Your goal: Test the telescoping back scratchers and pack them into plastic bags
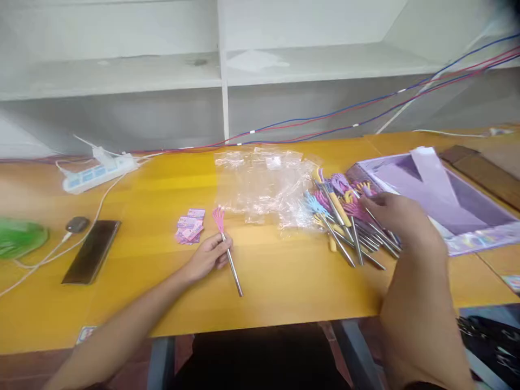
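Note:
My left hand (pixel 211 253) rests on the yellow table (pixel 268 276) and pinches a pink back scratcher (pixel 227 250) by its metal shaft, pink claw pointing away from me. A small stack of pink cards (pixel 189 226) lies just left of it. My right hand (pixel 400 219) reaches into a pile of several back scratchers (pixel 345 214) with pink, blue, yellow and purple claws and metal shafts. Its fingers curl over the shafts; what they grip is unclear.
Clear plastic bags (pixel 266 184) lie behind the pile. An open purple box (pixel 439 192) sits at the right. A dark phone (pixel 92 250), a power strip (pixel 99 170), cables, and a green object (pixel 20 236) occupy the left. Shelving stands behind the table.

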The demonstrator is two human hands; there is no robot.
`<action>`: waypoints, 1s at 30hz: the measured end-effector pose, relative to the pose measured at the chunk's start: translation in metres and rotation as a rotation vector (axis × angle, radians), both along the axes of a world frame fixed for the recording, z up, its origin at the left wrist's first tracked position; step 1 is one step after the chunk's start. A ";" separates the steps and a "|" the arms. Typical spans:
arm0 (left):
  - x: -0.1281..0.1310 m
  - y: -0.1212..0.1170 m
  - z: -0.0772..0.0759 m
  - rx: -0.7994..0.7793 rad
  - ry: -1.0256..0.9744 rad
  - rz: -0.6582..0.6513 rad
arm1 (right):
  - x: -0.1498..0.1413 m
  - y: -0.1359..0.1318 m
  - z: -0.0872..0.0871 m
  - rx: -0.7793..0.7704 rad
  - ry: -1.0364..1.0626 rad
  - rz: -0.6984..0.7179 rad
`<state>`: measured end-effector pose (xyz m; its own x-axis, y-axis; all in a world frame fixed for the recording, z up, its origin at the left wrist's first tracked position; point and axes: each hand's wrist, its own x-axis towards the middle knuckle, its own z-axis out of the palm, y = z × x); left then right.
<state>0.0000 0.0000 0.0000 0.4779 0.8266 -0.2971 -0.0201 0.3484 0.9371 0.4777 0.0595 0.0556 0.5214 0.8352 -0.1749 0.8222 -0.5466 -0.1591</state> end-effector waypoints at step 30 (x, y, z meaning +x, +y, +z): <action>0.035 0.030 -0.008 0.135 -0.207 0.168 | -0.258 -0.025 -0.058 0.149 1.360 0.657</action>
